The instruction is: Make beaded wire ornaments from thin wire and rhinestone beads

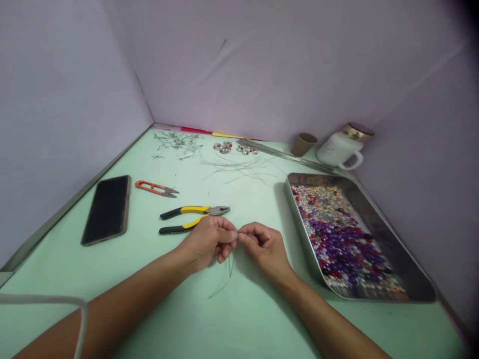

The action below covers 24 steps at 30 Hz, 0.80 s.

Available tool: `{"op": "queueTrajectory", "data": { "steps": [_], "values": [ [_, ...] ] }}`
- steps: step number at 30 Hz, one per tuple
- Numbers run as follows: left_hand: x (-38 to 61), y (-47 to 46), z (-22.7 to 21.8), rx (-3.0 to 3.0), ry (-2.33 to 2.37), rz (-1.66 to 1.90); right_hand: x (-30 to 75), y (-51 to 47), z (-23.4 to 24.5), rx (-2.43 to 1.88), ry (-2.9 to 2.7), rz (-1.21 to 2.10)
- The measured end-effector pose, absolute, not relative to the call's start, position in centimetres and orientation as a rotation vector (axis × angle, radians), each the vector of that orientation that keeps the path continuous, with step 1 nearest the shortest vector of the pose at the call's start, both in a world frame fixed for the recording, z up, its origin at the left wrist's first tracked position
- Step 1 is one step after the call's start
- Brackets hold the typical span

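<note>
Near the middle of the green tabletop, my left hand (215, 239) and my right hand (266, 249) meet fingertip to fingertip. Both pinch a thin wire (231, 269), whose loose ends hang below my left fingers and curve toward me. A tiny piece sits between the fingertips, too small to make out. Behind my left hand lie yellow-and-black pliers (183, 212), jaws pointing right, one handle partly covered by the hand. Beyond them rests an orange thread snipper (157, 189). Several loose cut wires (239, 167) are spread on the table ahead of my hands.
A metal tray (305, 234) of mixed beads (344, 244) stands at the right. A phone (108, 210) lies left. Toward the back are wire scraps (177, 143), beaded pieces (224, 146), long wires (288, 154), a brown cup (303, 144) and a white mug (340, 148). A white cable (45, 299) crosses lower left.
</note>
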State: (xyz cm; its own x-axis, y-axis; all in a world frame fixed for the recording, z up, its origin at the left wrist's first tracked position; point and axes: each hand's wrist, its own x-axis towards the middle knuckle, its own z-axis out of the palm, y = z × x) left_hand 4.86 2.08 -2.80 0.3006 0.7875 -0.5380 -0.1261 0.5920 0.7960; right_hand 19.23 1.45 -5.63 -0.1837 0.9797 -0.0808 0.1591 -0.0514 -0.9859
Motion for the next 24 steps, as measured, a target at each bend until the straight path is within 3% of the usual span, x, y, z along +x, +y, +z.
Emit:
{"op": "queueTrajectory", "data": {
  "steps": [12,24],
  "values": [
    [4.66,2.13,-2.88,0.843,1.165,0.634,19.46,1.62,-5.49,-1.262,-1.382,1.44],
    [4.7,2.22,-3.24,0.911,1.173,0.633,19.4,1.52,-5.5,-1.316,-1.41,1.303]
  ]
}}
